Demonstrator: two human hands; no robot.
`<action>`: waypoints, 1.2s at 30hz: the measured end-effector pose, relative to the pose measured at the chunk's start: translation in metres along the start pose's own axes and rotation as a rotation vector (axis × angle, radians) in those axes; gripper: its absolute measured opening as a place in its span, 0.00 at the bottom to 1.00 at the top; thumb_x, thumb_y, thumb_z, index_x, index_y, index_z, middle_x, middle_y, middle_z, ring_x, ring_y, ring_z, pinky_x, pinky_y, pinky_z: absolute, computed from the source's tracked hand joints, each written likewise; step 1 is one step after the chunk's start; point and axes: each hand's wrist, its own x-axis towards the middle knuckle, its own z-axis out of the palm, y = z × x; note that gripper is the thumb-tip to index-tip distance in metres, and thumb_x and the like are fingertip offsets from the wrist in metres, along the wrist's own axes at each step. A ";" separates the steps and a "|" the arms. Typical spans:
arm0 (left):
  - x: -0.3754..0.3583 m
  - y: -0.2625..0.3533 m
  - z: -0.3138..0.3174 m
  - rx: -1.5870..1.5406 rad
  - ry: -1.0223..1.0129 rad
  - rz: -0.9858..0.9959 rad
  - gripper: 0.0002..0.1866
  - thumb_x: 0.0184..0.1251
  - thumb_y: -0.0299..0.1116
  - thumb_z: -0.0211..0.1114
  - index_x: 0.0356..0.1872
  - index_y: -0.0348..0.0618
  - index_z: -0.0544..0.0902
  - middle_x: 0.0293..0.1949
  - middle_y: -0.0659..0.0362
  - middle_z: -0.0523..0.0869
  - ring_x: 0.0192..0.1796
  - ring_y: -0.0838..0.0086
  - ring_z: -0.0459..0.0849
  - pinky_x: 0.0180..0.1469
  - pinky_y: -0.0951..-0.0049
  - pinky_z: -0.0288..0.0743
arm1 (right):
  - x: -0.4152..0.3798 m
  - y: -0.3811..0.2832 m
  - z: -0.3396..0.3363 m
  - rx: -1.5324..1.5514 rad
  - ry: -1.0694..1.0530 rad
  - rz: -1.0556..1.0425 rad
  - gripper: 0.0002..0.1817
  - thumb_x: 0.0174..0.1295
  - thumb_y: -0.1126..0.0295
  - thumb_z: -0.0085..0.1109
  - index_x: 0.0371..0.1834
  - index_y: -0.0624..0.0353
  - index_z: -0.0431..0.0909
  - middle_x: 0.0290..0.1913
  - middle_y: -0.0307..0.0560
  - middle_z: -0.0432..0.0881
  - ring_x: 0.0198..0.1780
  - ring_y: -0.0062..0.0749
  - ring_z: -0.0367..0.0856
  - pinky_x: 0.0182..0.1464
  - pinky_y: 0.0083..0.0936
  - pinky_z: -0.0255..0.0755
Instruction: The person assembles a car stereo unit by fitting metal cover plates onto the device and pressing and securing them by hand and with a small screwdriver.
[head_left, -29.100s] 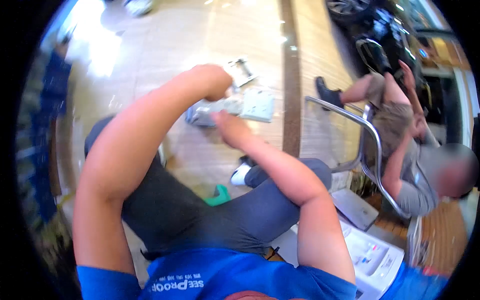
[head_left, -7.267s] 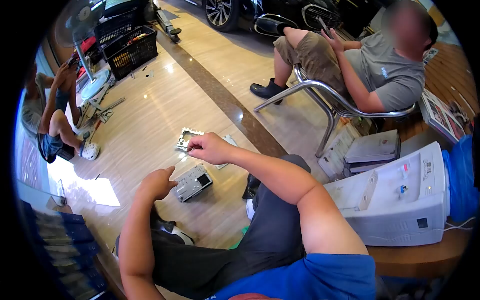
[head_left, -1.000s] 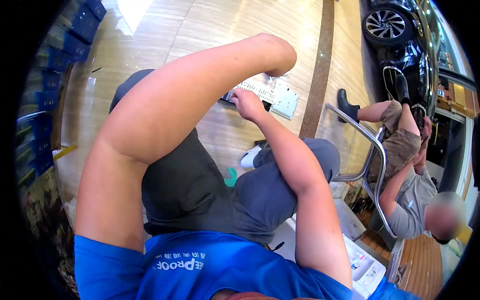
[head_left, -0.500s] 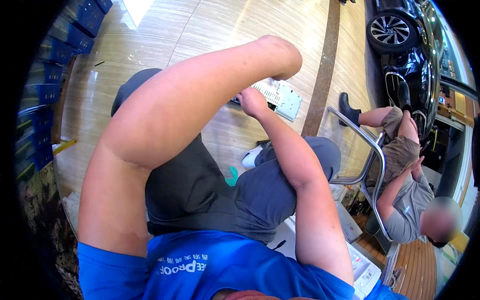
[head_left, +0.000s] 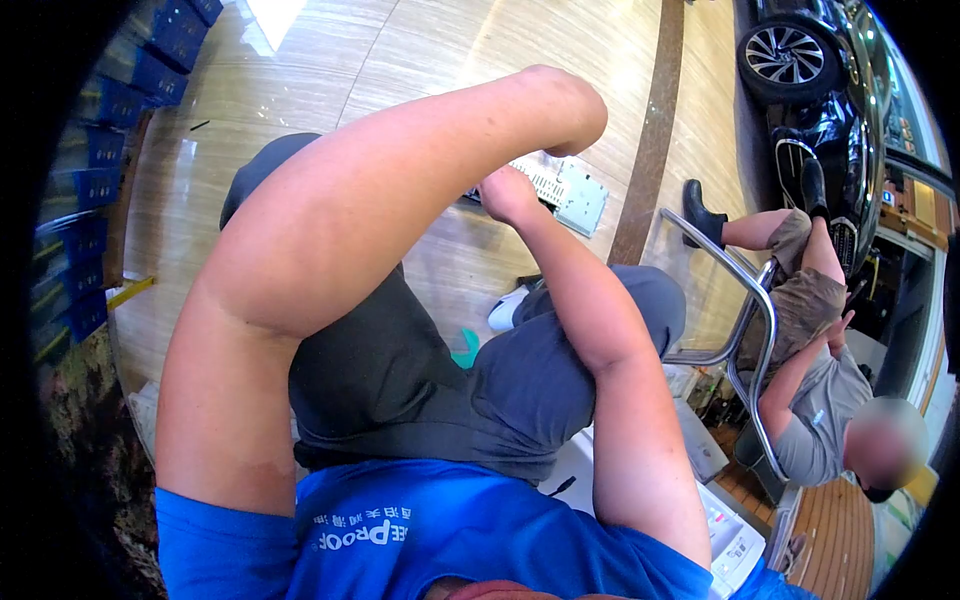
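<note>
Slotted metal unit [head_left: 543,184] just beyond my right hand [head_left: 508,195].
That hand sits nearer me, curled; my left hand [head_left: 580,115] bends in from the far side. I can't tell either grip.

On the floor [head_left: 300,90], a panel [head_left: 582,203] lies just right of the right hand [head_left: 508,193]; boxes [head_left: 88,190] stand well left of it

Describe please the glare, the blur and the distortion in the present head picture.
Head view: wide-lens distortion, black corners, the floor's dark stripe bowing slightly; head view: white glare on the floor, upper left; head view: the blue boxes look soft toward the left edge, the seated person's head is blurred, while the wheel looks fairly sharp.
</note>
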 end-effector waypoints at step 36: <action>-0.003 -0.003 -0.001 0.042 -0.038 0.001 0.13 0.71 0.37 0.63 0.46 0.38 0.86 0.44 0.47 0.88 0.49 0.53 0.87 0.49 0.55 0.80 | -0.004 0.002 -0.004 0.137 0.016 0.195 0.16 0.60 0.59 0.65 0.42 0.61 0.85 0.42 0.62 0.86 0.48 0.52 0.85 0.51 0.45 0.78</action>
